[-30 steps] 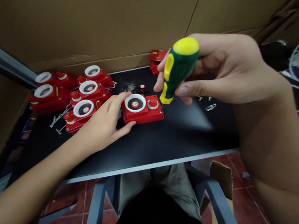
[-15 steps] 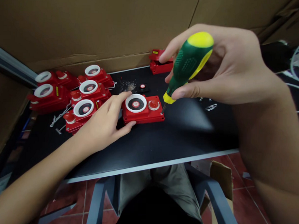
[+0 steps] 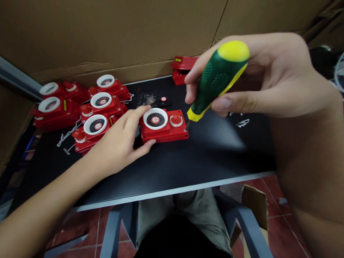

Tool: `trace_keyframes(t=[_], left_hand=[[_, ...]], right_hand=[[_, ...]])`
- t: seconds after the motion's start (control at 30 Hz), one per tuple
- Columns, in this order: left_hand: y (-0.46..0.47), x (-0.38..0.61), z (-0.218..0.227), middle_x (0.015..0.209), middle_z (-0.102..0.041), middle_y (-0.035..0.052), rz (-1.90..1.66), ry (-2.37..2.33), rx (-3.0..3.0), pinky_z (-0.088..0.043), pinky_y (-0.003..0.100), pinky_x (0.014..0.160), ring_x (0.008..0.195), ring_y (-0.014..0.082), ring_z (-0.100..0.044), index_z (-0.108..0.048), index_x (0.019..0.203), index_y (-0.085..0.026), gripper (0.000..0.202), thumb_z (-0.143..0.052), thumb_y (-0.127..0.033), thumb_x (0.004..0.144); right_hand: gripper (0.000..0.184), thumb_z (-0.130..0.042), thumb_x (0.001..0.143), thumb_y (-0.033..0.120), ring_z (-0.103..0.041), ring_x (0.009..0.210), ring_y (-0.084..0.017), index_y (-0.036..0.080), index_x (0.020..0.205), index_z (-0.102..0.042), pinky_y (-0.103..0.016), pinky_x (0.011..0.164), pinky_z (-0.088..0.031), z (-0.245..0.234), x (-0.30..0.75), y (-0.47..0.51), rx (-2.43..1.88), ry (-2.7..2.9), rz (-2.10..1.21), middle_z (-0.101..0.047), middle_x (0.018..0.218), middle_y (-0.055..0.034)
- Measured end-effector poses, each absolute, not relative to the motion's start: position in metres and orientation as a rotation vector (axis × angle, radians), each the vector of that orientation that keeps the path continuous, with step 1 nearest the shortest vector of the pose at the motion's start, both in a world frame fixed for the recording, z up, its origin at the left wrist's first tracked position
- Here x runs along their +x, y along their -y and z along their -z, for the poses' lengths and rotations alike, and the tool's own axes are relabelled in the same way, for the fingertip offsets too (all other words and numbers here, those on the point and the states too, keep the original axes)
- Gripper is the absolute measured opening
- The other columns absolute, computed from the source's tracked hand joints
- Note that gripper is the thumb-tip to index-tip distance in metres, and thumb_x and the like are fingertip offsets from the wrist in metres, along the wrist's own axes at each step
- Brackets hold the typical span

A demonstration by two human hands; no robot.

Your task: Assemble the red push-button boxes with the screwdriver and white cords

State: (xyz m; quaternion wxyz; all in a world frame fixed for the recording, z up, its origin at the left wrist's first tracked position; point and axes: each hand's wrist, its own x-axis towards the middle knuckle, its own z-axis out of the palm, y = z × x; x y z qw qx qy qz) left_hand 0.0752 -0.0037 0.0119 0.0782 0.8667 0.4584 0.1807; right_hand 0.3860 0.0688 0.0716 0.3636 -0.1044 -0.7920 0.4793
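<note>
Screwdriver (image 3: 225, 79) tip at the red box's (image 3: 167, 135) right end — left hand (image 3: 119, 140) at the other.
The box lies on the black table (image 3: 176, 165), long axis left to right; my left thumb and fingers straddle its left end — my right hand (image 3: 278, 78) grips the tilted handle.

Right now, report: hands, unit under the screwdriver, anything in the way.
Left hand holding red unit. Right hand gripping screwdriver, tip at unit's right end. Other red units crowd left hand's side.

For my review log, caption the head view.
Left hand steadies a red rectangular box while right hand holds a green-and-yellow screwdriver at its corner.
</note>
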Motion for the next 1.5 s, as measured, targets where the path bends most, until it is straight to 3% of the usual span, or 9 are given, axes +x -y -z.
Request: trace_keyframes(t=[0.17, 0.37, 0.5, 0.73, 1.0, 1.23, 1.5], left_hand=[[0.0044, 0.0754, -0.0115, 0.163, -0.063, 0.0201, -0.55, -1.376, 2.592, -0.057, 0.055, 0.128, 0.147, 0.0372, -0.067, -0.041, 0.168, -0.014, 0.069, -0.066, -0.039, 0.109], [0.0038, 0.0742, -0.0109, 0.164, -0.063, 0.0203, -0.54, -1.39, 2.586, -0.059, 0.055, 0.126, 0.146, 0.0373, -0.069, -0.041, 0.168, -0.015, 0.069, -0.065, -0.04, 0.108], [0.0037, 0.0734, -0.0104, 0.164, -0.063, 0.0202, -0.55, -1.386, 2.588, -0.059, 0.055, 0.126, 0.147, 0.0375, -0.068, -0.041, 0.168, -0.015, 0.07, -0.066, -0.041, 0.108], [0.0031, 0.0744, -0.0107, 0.164, -0.062, 0.0201, -0.531, -1.396, 2.569, -0.058, 0.057, 0.126, 0.146, 0.0383, -0.069, -0.04, 0.169, -0.017, 0.071, -0.067, -0.04, 0.107], [0.0026, 0.0747, -0.0107, 0.163, -0.063, 0.0208, -0.546, -1.378, 2.598, -0.057, 0.055, 0.127, 0.149, 0.0376, -0.067, -0.041, 0.167, -0.014, 0.069, -0.066, -0.039, 0.108], [0.003, 0.0742, -0.0102, 0.164, -0.062, 0.0195, -0.533, -1.401, 2.573, -0.058, 0.056, 0.127, 0.149, 0.0379, -0.067, -0.041, 0.168, -0.017, 0.07, -0.067, -0.039, 0.107], [0.0032, 0.0739, -0.0107, 0.162, -0.063, 0.0199, -0.567, -1.362, 2.584, -0.058, 0.056, 0.127, 0.148, 0.0379, -0.067, -0.042, 0.167, -0.016, 0.069, -0.068, -0.037, 0.107]], right_hand=[[0.037, -0.09, 0.097, 0.014, -0.081, 0.101, -0.008, 0.011, 0.131, -0.076, -0.012, 0.08, -0.065, -0.0713, 0.3889, -0.0695, -0.282, 2.059, -1.242, -0.085, 0.114, -0.0008], [0.039, -0.096, 0.087, 0.007, -0.082, 0.096, -0.01, 0.013, 0.123, -0.082, -0.014, 0.08, -0.067, -0.0687, 0.383, -0.0687, -0.324, 1.941, -1.23, -0.086, 0.11, 0.0014], [0.046, -0.103, 0.079, 0.01, -0.081, 0.1, -0.011, 0.013, 0.12, -0.084, -0.016, 0.086, -0.068, -0.0695, 0.3808, -0.0693, -0.377, 1.928, -1.121, -0.084, 0.109, 0.0001], [0.04, -0.108, 0.071, 0.017, -0.066, 0.084, -0.007, 0.026, 0.105, -0.088, -0.011, 0.064, -0.056, -0.0752, 0.3796, -0.0658, -0.542, 1.939, -0.975, -0.079, 0.105, 0.0046], [0.045, -0.107, 0.076, 0.022, -0.069, 0.091, -0.009, 0.014, 0.115, -0.086, -0.014, 0.07, -0.058, -0.0727, 0.3831, -0.07, -0.462, 1.994, -0.972, -0.077, 0.11, 0.0001], [0.043, -0.104, 0.072, 0.011, -0.071, 0.091, -0.007, 0.024, 0.109, -0.088, -0.01, 0.07, -0.06, -0.0728, 0.3815, -0.0685, -0.475, 1.953, -1.012, -0.079, 0.106, 0.0042], [0.041, -0.103, 0.072, 0.009, -0.07, 0.089, -0.004, 0.022, 0.107, -0.087, -0.007, 0.071, -0.059, -0.0742, 0.3791, -0.0669, -0.487, 1.929, -1.071, -0.077, 0.104, 0.0048]])
